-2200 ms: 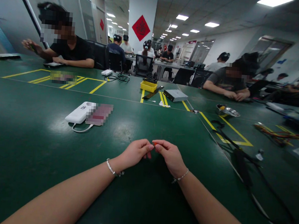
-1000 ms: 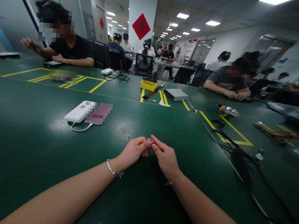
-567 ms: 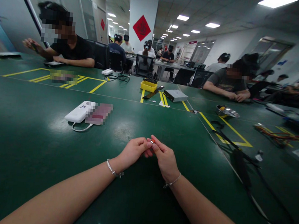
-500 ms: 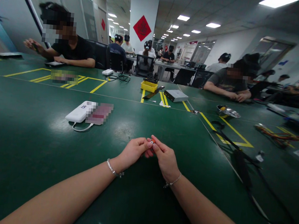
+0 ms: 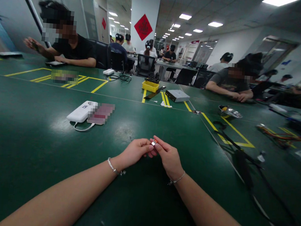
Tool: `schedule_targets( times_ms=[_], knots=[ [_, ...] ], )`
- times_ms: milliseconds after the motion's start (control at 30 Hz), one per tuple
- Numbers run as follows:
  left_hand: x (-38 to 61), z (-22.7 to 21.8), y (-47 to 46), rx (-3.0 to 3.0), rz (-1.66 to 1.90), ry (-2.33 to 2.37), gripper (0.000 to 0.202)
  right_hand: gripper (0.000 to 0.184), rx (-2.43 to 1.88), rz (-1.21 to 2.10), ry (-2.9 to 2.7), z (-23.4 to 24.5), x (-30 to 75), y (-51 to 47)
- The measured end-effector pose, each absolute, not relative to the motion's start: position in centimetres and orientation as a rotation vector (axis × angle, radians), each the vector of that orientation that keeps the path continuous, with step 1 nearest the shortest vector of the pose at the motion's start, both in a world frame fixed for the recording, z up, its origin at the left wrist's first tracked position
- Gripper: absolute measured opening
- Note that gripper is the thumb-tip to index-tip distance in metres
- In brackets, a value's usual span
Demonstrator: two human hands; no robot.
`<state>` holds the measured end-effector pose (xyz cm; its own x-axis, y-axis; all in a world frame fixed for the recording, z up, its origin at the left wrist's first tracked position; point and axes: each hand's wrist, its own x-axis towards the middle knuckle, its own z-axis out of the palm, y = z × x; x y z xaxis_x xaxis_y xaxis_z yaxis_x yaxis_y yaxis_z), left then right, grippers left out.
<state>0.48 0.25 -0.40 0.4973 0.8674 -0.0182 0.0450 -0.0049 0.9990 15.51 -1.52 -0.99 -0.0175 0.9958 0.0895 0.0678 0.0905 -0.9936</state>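
In the lower middle of the head view, our two hands are meeting over a green table (image 5: 56, 161). Our left hand (image 5: 136, 151) is curling inward, its thumb and fingertips pinching the left edge of a small orange-and-silver piece (image 5: 153, 142); our right hand (image 5: 170, 159) is pinching it from the right. The piece is sitting between our fingertips, just below the center of the frame, too small for us to make out in detail.

Left of center, we are seeing a white power bank (image 5: 80, 111) lying just beside a pixelated reddish slab (image 5: 101, 114), with a white cable (image 5: 82, 130) looping in front. Toward the upper middle, a yellow tray (image 5: 149, 87) is holding dark items (image 5: 152, 78), and a grey box (image 5: 178, 95) is lying to its right. At the right, a black strap (image 5: 242, 167) is trailing across the table. At the upper left, a co-worker in black (image 5: 78, 50) is sitting; at the upper right, a co-worker in grey (image 5: 225, 81).
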Motion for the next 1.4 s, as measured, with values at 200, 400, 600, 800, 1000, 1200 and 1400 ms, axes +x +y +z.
schedule_targets(
  times_ms=[200, 400, 600, 800, 1000, 1200, 1400],
  knots=[
    [0.5, -0.5, 0.2, 1.436, 0.804, 0.890, 0.016, 0.037, -1.173, 1.142, -1.343, -0.5, 15.5, -1.7],
    [0.8, -0.7, 0.3, 1.505, 0.782, 0.854, 0.015, 0.033, -1.268, 1.026, -1.415, 0.2, 16.3, -1.1],
    [0.5, -0.3, 0.5, 1.467, 0.818, 0.935, 0.017, 0.029, -1.734, 0.228, -1.542, 0.5, 25.5, 1.8],
    [0.0, -0.4, 0.8, 1.600, 0.871, 1.097, 0.017, 0.028, -2.156, 0.165, -1.364, -1.0, 33.5, 2.6],
    [-0.2, -1.1, 0.9, 1.847, 0.845, 1.211, 0.017, 0.028, -2.337, 0.041, -1.452, -2.1, 34.9, 2.2],
    [-0.2, -1.0, 1.1, 2.011, 0.829, 1.278, 0.021, 0.040, -2.219, -0.239, -1.431, -1.9, 34.0, 2.8],
    [0.1, -1.8, 0.8, 2.347, 0.662, 1.549, 0.038, 0.048, -1.756, -0.169, -2.034, -0.9, 22.9, 1.6]
  ],
)
